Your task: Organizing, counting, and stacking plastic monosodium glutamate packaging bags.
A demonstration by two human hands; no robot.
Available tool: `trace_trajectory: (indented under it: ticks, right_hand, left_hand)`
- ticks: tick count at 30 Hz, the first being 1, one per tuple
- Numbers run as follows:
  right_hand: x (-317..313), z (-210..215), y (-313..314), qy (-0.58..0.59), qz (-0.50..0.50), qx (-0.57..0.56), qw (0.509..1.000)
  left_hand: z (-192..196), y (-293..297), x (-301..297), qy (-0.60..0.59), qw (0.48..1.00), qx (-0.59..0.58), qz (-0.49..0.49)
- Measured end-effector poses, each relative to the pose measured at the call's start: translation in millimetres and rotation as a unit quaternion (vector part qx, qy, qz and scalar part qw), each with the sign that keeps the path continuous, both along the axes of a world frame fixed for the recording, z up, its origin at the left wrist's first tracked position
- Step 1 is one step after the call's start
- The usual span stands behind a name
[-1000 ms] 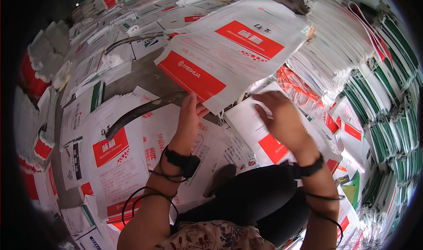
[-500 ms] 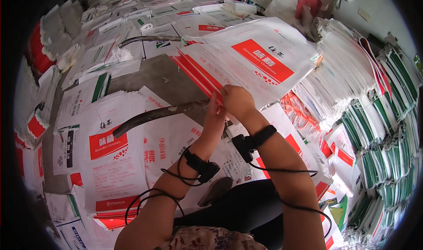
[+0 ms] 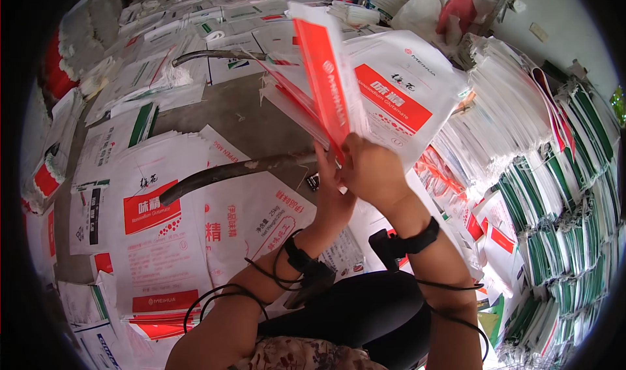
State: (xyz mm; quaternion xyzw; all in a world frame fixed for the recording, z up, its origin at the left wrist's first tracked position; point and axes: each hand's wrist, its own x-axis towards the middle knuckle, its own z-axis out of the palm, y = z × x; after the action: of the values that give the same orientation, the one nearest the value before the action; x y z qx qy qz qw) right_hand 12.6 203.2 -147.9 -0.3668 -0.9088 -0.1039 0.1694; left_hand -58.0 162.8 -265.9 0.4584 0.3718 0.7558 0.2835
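Note:
A small stack of white sacks [image 3: 411, 76] with red printed panels lies in front of me, its near red edges raised. My right hand [image 3: 378, 171] is closed on the near corner of the top sack [image 3: 326, 70], whose red-banded edge is folded up and stands tilted. Close beside it, my left hand [image 3: 334, 177] pinches the same red edges from the left. Exactly which layers each hand grips is hidden by the fingers. Both wrists wear black straps with cables.
Two dark curved bars [image 3: 238, 171] rise over the grey floor [image 3: 195, 112], one nearer, one farther. A pile of printed sacks [image 3: 163, 259] lies at my left. Tall stacks of white sacks [image 3: 502, 102] and green-edged sacks [image 3: 567, 207] line the right. More flat sacks [image 3: 241, 21] spread behind.
The top sack's red edge has been lifted and folded upright, away from the layers below. Both hands have shifted slightly right and nearer to me.

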Motion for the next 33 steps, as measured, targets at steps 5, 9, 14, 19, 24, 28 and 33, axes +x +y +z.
trace_trajectory:
  ticks: [5, 9, 14, 19, 24, 28, 33]
  right_hand:
    - [-2, 4, 6, 0.018, -0.112, -0.181, 0.977]
    - [-15, -17, 39, -0.09, -0.132, -0.119, 0.98]
    - [42, 6, 147, -0.117, -0.189, -0.007, 0.975]
    - [105, 141, 183, -0.006, -0.237, 0.244, 0.94]
    - [62, 103, 82, -0.018, -0.202, 0.245, 0.948]
    - [58, 16, 72, -0.039, -0.191, 0.016, 0.981]
    - [62, -45, 95, 0.0, -0.142, 0.012, 0.99]
  left_hand:
    - [-6, 3, 11, 0.057, 0.996, -0.051, -0.036]
    - [-35, 23, 20, -0.038, 0.987, 0.015, -0.153]
    - [-35, 50, -6, 0.094, 0.987, -0.051, -0.12]
    - [-72, 121, -76, 0.056, 0.989, -0.136, 0.017]
    - [-66, 165, -111, 0.022, 0.976, -0.201, 0.077]
    - [-47, 180, -85, 0.126, 0.955, -0.252, 0.098]
    - [-79, 200, -86, 0.16, 0.952, -0.173, 0.195]
